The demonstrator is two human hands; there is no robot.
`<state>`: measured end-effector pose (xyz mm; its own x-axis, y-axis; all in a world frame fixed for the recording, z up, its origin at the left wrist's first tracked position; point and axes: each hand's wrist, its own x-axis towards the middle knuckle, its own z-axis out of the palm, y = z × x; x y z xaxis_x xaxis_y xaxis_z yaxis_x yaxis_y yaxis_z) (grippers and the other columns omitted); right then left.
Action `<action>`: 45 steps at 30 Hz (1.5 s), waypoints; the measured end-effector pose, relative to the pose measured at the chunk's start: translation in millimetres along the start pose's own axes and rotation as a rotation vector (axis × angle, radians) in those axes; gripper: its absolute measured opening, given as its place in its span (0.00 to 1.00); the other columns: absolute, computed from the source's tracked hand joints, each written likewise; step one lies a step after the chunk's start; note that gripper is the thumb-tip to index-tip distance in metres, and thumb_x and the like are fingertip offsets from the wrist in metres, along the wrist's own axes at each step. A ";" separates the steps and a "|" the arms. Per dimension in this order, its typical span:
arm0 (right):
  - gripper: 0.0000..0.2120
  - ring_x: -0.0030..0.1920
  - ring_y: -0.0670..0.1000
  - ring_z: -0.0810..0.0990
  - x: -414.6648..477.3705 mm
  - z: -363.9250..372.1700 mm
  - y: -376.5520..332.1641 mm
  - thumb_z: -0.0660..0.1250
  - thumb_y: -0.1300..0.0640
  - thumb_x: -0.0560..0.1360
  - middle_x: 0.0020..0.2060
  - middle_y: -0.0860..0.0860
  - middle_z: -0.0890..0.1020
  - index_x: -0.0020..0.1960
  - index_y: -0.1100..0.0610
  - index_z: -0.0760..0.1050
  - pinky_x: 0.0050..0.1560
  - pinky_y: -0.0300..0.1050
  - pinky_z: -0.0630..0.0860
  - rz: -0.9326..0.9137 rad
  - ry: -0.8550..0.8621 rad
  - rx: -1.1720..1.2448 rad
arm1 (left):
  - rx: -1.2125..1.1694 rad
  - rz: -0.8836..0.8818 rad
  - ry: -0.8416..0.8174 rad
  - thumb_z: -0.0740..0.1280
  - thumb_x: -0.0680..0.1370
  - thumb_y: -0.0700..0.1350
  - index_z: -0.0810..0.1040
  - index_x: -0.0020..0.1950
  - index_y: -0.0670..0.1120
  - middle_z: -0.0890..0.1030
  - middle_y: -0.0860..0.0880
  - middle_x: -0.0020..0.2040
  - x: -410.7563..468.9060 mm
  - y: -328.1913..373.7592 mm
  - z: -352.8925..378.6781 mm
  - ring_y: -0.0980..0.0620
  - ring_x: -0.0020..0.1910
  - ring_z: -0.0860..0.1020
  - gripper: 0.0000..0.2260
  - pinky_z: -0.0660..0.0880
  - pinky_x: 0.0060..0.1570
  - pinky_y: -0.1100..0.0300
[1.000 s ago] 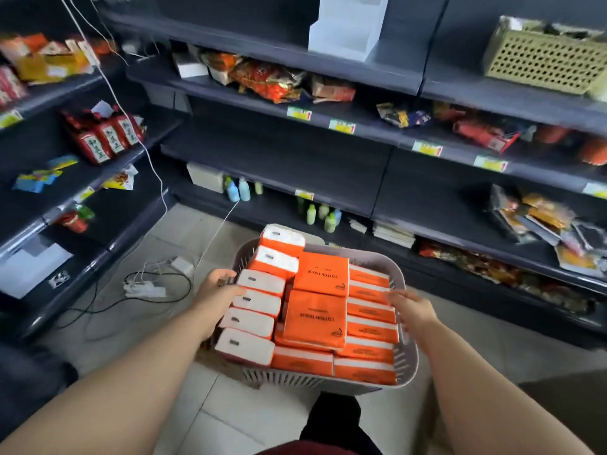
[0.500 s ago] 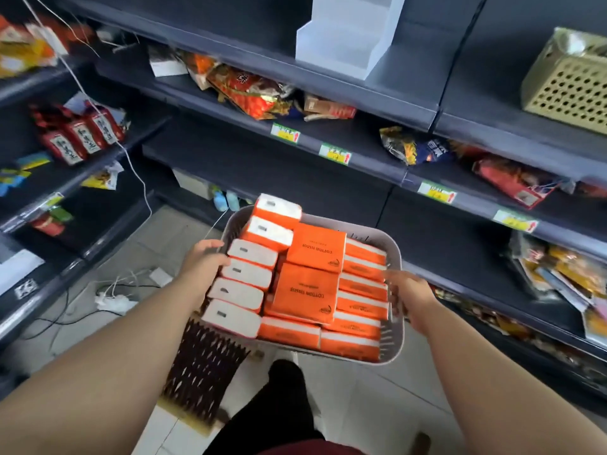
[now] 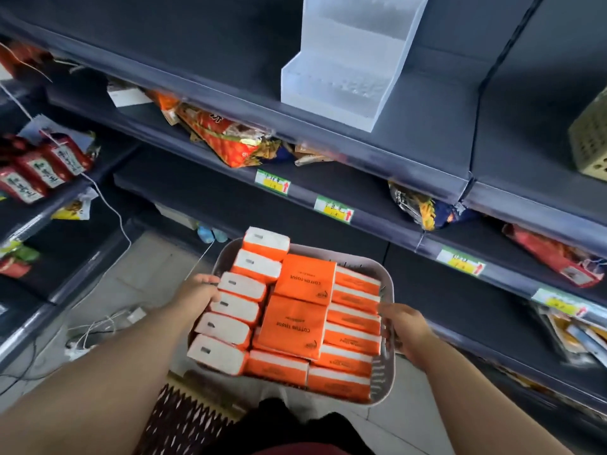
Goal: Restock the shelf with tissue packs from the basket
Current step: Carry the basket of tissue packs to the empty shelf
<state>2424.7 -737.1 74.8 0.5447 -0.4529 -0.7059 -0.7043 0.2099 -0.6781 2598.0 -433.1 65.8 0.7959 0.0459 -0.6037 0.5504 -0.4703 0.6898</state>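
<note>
- Floor, left: loose white cables (image 3: pixel 98 326) and a patterned mat (image 3: pixel 177 418) lie close to the person's feet. I judge them a trip hazard while both hands are occupied.
- Left hand (image 3: pixel 197 293): the fingers are clenched over the left rim of the basket (image 3: pixel 381 385), beside the row of white-ended packs.
- Tissue packs (image 3: pixel 295 323): all are in the basket, which is held in the air in front of the shelving. The load stands above the rim, two flat packs lie loose on top, and the farthest pack overhangs the far edge. Any tilt would likely slide these off.
- Right hand (image 3: pixel 407 330): the fingers are grasping the right rim.
- Shelf (image 3: pixel 427 133): the upper board carries a clear stepped riser (image 3: pixel 341 70), with bare surface to its right. No tissue pack is on it yet.
- Main risk: taking a pack requires one hand to let go, and a full basket held by one rim could tip and spill.
- Secondary risk: the basket could catch a shelf lip or the price tags (image 3: pixel 272 182).
</note>
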 end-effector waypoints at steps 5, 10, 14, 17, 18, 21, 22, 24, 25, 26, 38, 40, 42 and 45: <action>0.07 0.43 0.60 0.83 32.6 -6.2 -2.5 0.70 0.54 0.72 0.37 0.57 0.85 0.41 0.59 0.80 0.55 0.59 0.78 0.023 0.001 -0.012 | -0.024 -0.031 0.009 0.61 0.67 0.27 0.76 0.43 0.45 0.78 0.42 0.43 17.8 11.6 15.1 0.44 0.43 0.76 0.15 0.73 0.47 0.52; 0.09 0.45 0.62 0.83 54.2 -17.3 -1.7 0.68 0.54 0.72 0.41 0.59 0.85 0.46 0.60 0.80 0.53 0.59 0.79 0.055 0.018 -0.003 | 0.002 -0.011 -0.019 0.60 0.66 0.29 0.76 0.44 0.46 0.80 0.42 0.43 28.9 31.9 33.9 0.42 0.44 0.77 0.15 0.76 0.51 0.48; 0.06 0.37 0.56 0.82 63.1 -14.8 -6.6 0.67 0.58 0.74 0.35 0.55 0.83 0.45 0.60 0.79 0.43 0.49 0.78 0.052 0.030 0.024 | 0.042 0.008 -0.066 0.61 0.64 0.30 0.77 0.43 0.46 0.80 0.40 0.45 56.1 51.5 42.4 0.42 0.45 0.77 0.14 0.76 0.50 0.47; 0.05 0.37 0.55 0.81 71.7 -2.8 -9.3 0.66 0.57 0.75 0.36 0.56 0.83 0.44 0.59 0.79 0.38 0.45 0.74 0.071 0.043 0.028 | 0.177 0.022 -0.057 0.62 0.65 0.32 0.78 0.40 0.45 0.81 0.41 0.45 81.8 58.0 39.8 0.41 0.48 0.77 0.12 0.75 0.52 0.47; 0.06 0.38 0.56 0.81 77.5 4.3 -10.5 0.67 0.56 0.74 0.37 0.56 0.84 0.45 0.59 0.80 0.39 0.45 0.74 0.077 0.054 0.033 | 0.230 0.019 -0.056 0.61 0.66 0.32 0.78 0.39 0.43 0.80 0.40 0.44 91.8 59.9 37.6 0.41 0.47 0.77 0.10 0.75 0.50 0.49; 0.10 0.43 0.58 0.83 93.5 27.5 -9.1 0.71 0.54 0.71 0.40 0.57 0.85 0.47 0.59 0.81 0.46 0.51 0.79 0.119 0.100 0.072 | 0.379 -0.013 -0.164 0.60 0.68 0.31 0.74 0.36 0.40 0.75 0.40 0.40 115.6 62.7 33.2 0.44 0.41 0.74 0.06 0.70 0.39 0.54; 0.10 0.43 0.58 0.83 97.0 36.3 -10.2 0.71 0.53 0.71 0.41 0.57 0.85 0.48 0.59 0.81 0.46 0.51 0.79 0.143 0.104 0.086 | 0.420 -0.032 -0.206 0.60 0.68 0.30 0.73 0.37 0.40 0.75 0.41 0.39 125.8 62.2 31.0 0.45 0.40 0.73 0.06 0.69 0.38 0.55; 0.10 0.43 0.57 0.83 102.0 54.7 -13.3 0.70 0.52 0.73 0.42 0.57 0.84 0.48 0.59 0.80 0.40 0.46 0.77 0.168 0.107 0.118 | 0.504 -0.064 -0.274 0.60 0.67 0.30 0.74 0.38 0.40 0.75 0.42 0.38 147.0 60.3 25.3 0.45 0.40 0.74 0.07 0.70 0.39 0.56; 0.10 0.41 0.55 0.82 104.0 61.7 -14.0 0.69 0.53 0.74 0.41 0.57 0.84 0.47 0.60 0.80 0.37 0.44 0.75 0.168 0.110 0.129 | 0.521 -0.074 -0.294 0.60 0.67 0.30 0.74 0.37 0.41 0.76 0.42 0.37 154.7 58.6 22.1 0.44 0.40 0.75 0.07 0.71 0.40 0.55; 0.09 0.39 0.54 0.82 107.3 68.7 -14.4 0.68 0.54 0.74 0.39 0.56 0.84 0.47 0.60 0.80 0.35 0.42 0.73 0.170 0.125 0.139 | 0.535 -0.077 -0.306 0.60 0.68 0.31 0.75 0.36 0.42 0.76 0.42 0.37 164.1 58.7 19.3 0.44 0.40 0.76 0.08 0.73 0.41 0.53; 0.09 0.39 0.56 0.80 110.4 95.3 15.2 0.68 0.54 0.73 0.39 0.55 0.82 0.48 0.60 0.78 0.44 0.48 0.76 0.246 0.154 0.278 | 0.280 -0.008 -0.204 0.54 0.70 0.26 0.72 0.37 0.45 0.73 0.45 0.37 176.8 47.2 6.9 0.48 0.37 0.70 0.16 0.62 0.32 0.61; 0.08 0.37 0.55 0.78 111.0 97.2 17.6 0.68 0.54 0.72 0.36 0.54 0.81 0.46 0.59 0.77 0.43 0.48 0.74 0.243 0.178 0.319 | 0.227 0.000 -0.215 0.53 0.68 0.25 0.72 0.38 0.45 0.73 0.44 0.38 187.2 50.4 5.6 0.47 0.38 0.70 0.17 0.62 0.31 0.61; 0.07 0.38 0.55 0.78 111.8 104.1 19.3 0.66 0.53 0.73 0.36 0.54 0.80 0.45 0.58 0.76 0.45 0.49 0.74 0.264 0.183 0.345 | 0.172 0.005 -0.255 0.52 0.67 0.25 0.73 0.38 0.45 0.73 0.43 0.39 200.3 54.3 4.2 0.46 0.40 0.71 0.17 0.64 0.33 0.60; 0.08 0.39 0.56 0.78 116.1 123.2 20.6 0.64 0.52 0.75 0.38 0.55 0.80 0.45 0.57 0.75 0.41 0.47 0.74 0.305 0.189 0.388 | 0.143 -0.001 -0.324 0.52 0.67 0.25 0.73 0.40 0.45 0.74 0.43 0.40 220.3 55.1 2.4 0.45 0.39 0.73 0.17 0.68 0.34 0.59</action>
<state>2529.6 -678.6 -46.4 0.2245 -0.4614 -0.8583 -0.5782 0.6459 -0.4985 2803.0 -451.0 -30.2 0.6615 -0.2243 -0.7156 0.4921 -0.5903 0.6399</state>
